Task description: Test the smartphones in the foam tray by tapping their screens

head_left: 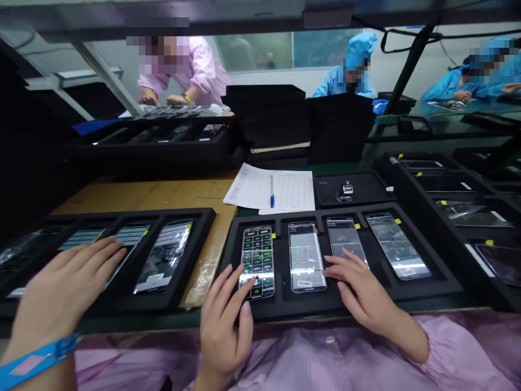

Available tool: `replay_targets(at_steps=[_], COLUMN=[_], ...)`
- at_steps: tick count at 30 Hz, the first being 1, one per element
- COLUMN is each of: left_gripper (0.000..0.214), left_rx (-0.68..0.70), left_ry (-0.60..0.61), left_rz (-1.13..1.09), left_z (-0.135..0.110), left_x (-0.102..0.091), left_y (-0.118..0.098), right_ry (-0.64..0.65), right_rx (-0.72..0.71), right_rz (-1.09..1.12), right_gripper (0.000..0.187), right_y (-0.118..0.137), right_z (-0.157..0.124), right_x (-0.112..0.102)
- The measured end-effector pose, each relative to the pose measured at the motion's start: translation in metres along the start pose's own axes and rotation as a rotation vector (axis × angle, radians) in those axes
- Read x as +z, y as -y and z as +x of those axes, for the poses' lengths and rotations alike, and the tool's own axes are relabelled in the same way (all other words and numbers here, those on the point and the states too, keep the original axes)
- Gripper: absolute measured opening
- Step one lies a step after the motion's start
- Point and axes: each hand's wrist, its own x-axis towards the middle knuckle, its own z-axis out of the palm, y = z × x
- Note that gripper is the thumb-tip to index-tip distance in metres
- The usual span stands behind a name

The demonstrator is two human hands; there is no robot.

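The fingers of the left hand (223,331) fan out, pinching nothing, one fingertip at the lower part of the smartphone with the green-lettered grid (257,247); whether it presses the glass I cannot tell. That phone lies ahead and slightly to the right of these fingers, in the leftmost compartment of a black tray (281,269), its long axis running away from the body; the left hand is clearly the nearer one. The fingers of the right hand (368,298) are also spread and hold nothing, over the near part of the third phone (340,233), pointing left toward the right edge of the second phone (305,250). Right of them, the fourth phone (399,244) lies slanted. Beyond the tray, a pen (272,200) rests on a paper form (295,184). Leftward, a co-worker's hand (69,277) is over another tray (187,288) on the worktop (150,323)
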Motion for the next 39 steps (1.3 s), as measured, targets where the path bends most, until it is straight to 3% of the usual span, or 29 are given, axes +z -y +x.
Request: replay_targets(at_steps=[10,19,22,27,32,39], left_gripper=[0.035,0.033,0.035,0.036,0.030,0.028], left_rx=[0.111,0.100,0.084,-0.030,-0.213,-0.283], left_ry=[0.039,0.180,0.123,-0.002,-0.109,0.004], left_rz=[-0.027,0.064,0.030,0.022,-0.021,0.001], left_z=[-0.008,-0.005,-0.005,0.007,0.030,0.030], left_x=[-0.001,0.002,-0.001,-0.004,0.011,0.025], left_y=[-0.003,-0.011,-0.009,-0.004,0.000,0.015], right_ry=[0.163,0.050,0.016,-0.023,-0.042,-0.186], right_rx=[-0.089,-0.094,-0.081,-0.065,-0.064,0.017], right_rz=[-0.047,0.003,0.035,0.040,0.056,0.001], right_gripper=[0.032,0.032,0.033,0.031,0.030,0.030], right_y=[0.004,-0.002,-0.003,-0.006,-0.004,-0.017], right_z=[0.000,-0.004,-0.005,-0.006,-0.006,-0.015], right_x=[-0.005,-0.005,-0.005,-0.004,-0.002,-0.014])
